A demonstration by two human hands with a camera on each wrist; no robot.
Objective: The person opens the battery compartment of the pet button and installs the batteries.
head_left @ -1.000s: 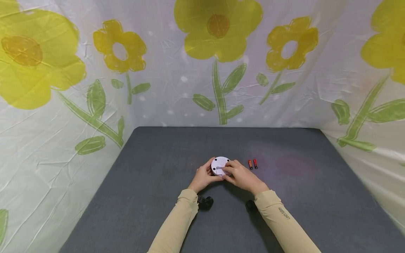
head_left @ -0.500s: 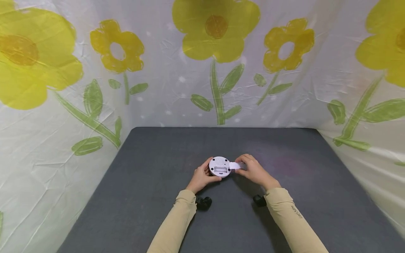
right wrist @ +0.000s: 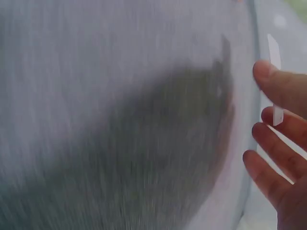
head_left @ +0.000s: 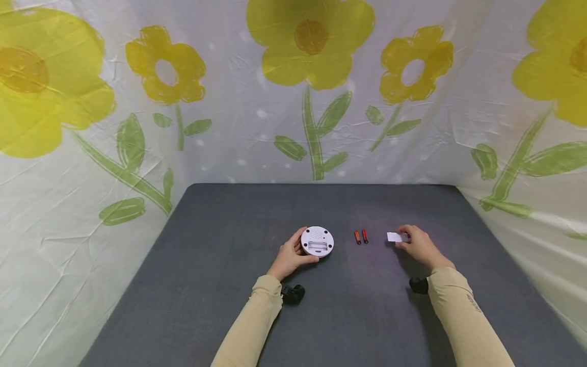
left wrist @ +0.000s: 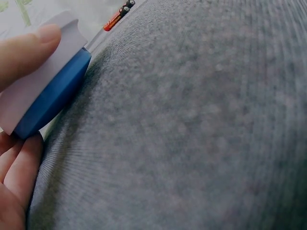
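My left hand (head_left: 290, 257) grips a round white device (head_left: 316, 234) by its left side, thumb at the near edge. The device's upturned face shows small holes, dark round feet and an uncovered battery compartment (head_left: 318, 245) with nothing in it. In the left wrist view the device's lower part (left wrist: 60, 91) is blue. Farther right, my right hand (head_left: 421, 248) pinches a thin white battery cover (head_left: 394, 237) just above the table. Between the hands lie two red-and-black batteries (head_left: 357, 237), side by side and untouched.
The dark grey table (head_left: 238, 219) is covered with ribbed cloth. A white curtain (head_left: 238, 117) with yellow flowers closes off the back and both sides. Black wrist cameras (head_left: 293, 294) sit under both sleeve cuffs.
My right hand has pulled the battery cover off the device and carried it rightward past the batteries, uncovering the compartment. My left hand keeps its grip on the device in nearly the same place.
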